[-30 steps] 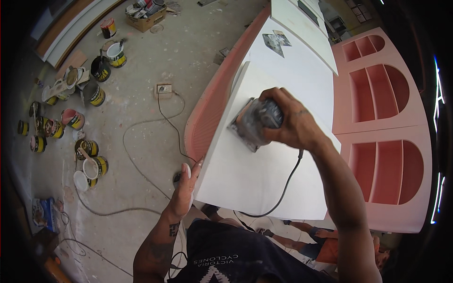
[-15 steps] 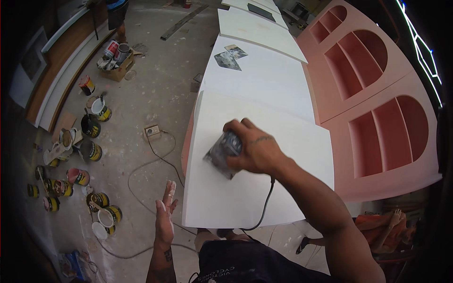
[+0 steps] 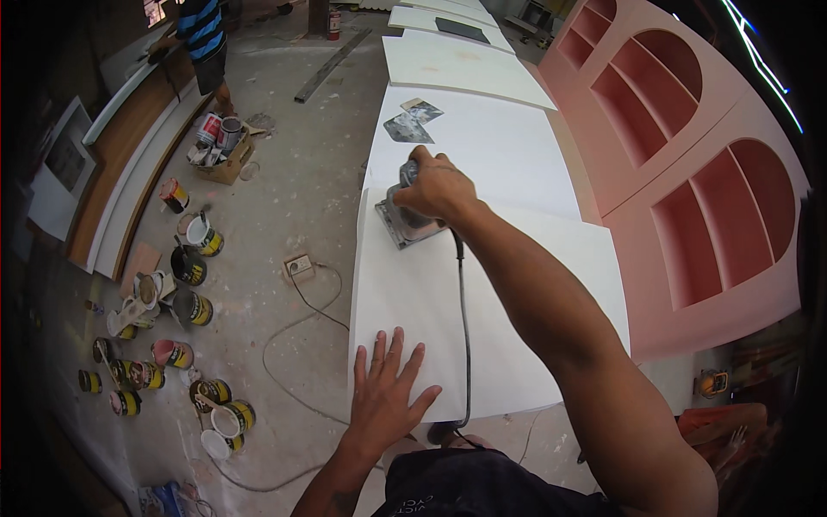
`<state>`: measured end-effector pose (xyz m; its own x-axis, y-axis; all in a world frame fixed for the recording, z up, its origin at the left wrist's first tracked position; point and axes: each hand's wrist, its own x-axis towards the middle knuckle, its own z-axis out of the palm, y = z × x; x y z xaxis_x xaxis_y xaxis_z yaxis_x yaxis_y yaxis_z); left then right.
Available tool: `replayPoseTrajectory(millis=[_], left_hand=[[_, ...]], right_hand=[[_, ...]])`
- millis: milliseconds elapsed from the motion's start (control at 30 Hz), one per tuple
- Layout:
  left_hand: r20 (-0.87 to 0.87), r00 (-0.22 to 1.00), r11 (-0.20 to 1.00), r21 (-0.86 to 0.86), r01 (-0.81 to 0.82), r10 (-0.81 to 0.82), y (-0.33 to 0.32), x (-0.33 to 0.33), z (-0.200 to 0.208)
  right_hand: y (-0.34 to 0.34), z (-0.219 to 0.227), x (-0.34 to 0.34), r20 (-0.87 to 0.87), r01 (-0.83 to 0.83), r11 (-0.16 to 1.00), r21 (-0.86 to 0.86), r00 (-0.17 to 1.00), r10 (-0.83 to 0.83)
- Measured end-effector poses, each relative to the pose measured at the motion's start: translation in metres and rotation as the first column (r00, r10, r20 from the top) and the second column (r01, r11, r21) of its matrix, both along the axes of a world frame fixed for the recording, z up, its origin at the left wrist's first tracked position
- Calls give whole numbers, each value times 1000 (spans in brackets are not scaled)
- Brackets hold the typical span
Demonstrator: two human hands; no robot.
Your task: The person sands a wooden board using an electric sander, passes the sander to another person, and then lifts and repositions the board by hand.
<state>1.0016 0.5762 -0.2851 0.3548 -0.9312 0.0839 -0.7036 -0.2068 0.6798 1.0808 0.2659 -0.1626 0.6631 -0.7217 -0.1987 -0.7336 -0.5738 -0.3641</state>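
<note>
Sander (image 3: pixel 401 226): Sits base-down on the far left part of a white panel (image 3: pixel 517 293), near its far edge; apparently kept level for even contact, with full touch hard to confirm.
Right hand (image 3: pixel 439 191): Grasps the sander from above, with fingers curled over the top and thumb along the nearer side; likely chosen for pressing and steering with 1 hand.
Sander's look: Grey and dark, seemingly dulled by pale dust, with a squared base plate jutting beyond a compact body; impossible to tell whether running.
Left hand (image 3: pixel 383 401): Lies palm down near the panel's near left corner, with 5 spread digits and nothing grasped; probably bracing the reach or steadying the panel.
Cord (image 3: pixel 465 336): Runs back across the panel toward the dark shirt (image 3: pixel 482 482), between both arms; seemingly trailed behind to stay clear of the sander's base.
Mottled pieces (image 3: pixel 409 129): Lie overlapping, 2 in view, on a white surface beyond the panel, perhaps within reach.
Outlet box (image 3: pixel 299 267): Rests on the floor to the left, with a cable plugged in.
Paint cans (image 3: pixel 202 237): Cluster farther left, several open.
Pink shelving (image 3: pixel 642 202): Stretches along the right, showing 3 arched openings.
Person in stripes (image 3: pixel 202 39): Stands well apart, upper left.
</note>
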Motion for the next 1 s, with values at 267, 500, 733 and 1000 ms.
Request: replayPoseTrajectory(millis=[267,500,733,1000], left_hand=[[270,961,978,210,7,-65,-14,-15,-14],[266,962,959,284,-19,-60,-21,-19,-5],[253,964,964,267,5,-75,-18,-18,-4],[219,969,924,383,23,-115,-34,-15,7]], right_hand=[[36,-19,47,83,-217,976,-12,973,217],[-52,-16,-17,64,46,999,-18,997,-45],[-145,-7,-186,41,478,877,-52,878,-476],[-112,8,-406,-16,671,740,-49,740,-672]])
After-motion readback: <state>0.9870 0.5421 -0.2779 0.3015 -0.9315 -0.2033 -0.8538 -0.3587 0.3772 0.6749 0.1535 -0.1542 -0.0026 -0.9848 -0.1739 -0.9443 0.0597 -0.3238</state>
